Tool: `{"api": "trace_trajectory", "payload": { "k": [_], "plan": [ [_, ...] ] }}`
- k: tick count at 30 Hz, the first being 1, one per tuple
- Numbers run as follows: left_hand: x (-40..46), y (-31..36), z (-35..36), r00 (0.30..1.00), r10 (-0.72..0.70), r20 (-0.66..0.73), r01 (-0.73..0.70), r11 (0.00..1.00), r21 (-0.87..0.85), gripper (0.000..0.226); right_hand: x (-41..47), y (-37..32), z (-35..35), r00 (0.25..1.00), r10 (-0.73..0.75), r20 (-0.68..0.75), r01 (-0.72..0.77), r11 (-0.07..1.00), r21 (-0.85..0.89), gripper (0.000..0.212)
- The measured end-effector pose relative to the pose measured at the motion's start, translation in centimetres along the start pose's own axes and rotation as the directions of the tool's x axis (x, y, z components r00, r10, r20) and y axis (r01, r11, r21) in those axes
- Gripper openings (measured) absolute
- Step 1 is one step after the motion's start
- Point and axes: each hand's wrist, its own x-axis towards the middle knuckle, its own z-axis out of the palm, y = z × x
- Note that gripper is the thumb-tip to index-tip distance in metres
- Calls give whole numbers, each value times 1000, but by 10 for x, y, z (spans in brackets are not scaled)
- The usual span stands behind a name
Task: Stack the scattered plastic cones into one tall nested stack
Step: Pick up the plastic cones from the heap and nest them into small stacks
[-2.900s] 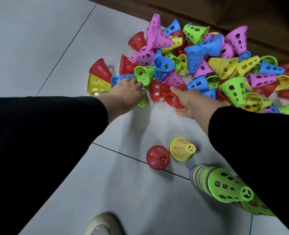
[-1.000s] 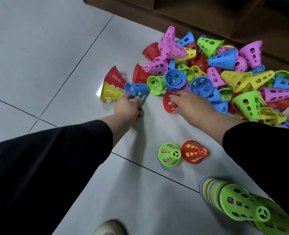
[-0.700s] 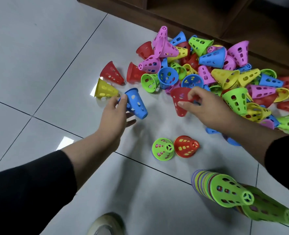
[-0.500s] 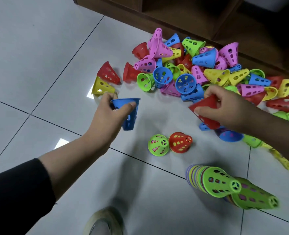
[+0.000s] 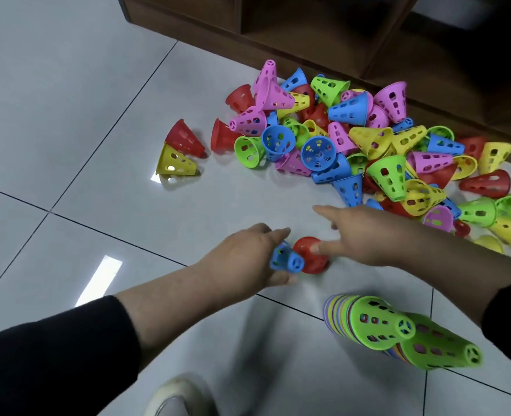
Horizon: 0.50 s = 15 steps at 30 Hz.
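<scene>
Both hands meet: left hand (image 5: 242,259) fingers grip blue cone (image 5: 285,261), right hand (image 5: 365,235) fingers spread over red cone (image 5: 314,256).

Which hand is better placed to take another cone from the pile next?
Right. The right hand is open, nearest the pile of perforated plastic cones; the left hand holds a blue plastic cone.

The left hand (image 5: 245,259) grips a cone (image 5: 286,260) — narrow end toward the person. Just right of that grip, touching it, stands a second cone (image 5: 313,256) under the right hand (image 5: 365,235). Beyond the grip, farther right, lies the loose heap (image 5: 353,145); beyond-left, two cones (image 5: 179,154) sit apart. Nearer, to the right, the nested stack (image 5: 398,328) lies on the floor (image 5: 68,115).
</scene>
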Motion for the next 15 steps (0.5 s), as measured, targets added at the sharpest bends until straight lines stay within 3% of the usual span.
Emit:
{"api": "trace_trajectory", "payload": {
  "k": [3, 6, 11, 15],
  "plan": [
    [7, -21, -9, 975, -49, -217, 35, 997, -67, 68, 15, 20, -17, 957, 2, -290, 23, 996, 82, 59],
    [30, -54, -18, 940, -75, -333, 86, 996, 17, 61, 40, 39, -29, 897, -13, -442, 23, 1000, 17, 50],
    [93, -70, -35, 921, -33, -387, 120, 972, 203, 61, 88, 49, -31, 919, -22, -395, -124, 932, -342, 55],
    [140, -66, -37, 950, -89, -300, 166, 955, 244, 62, 110, 44, -27, 922, 28, -386, -188, 904, -384, 60]
  ]
}}
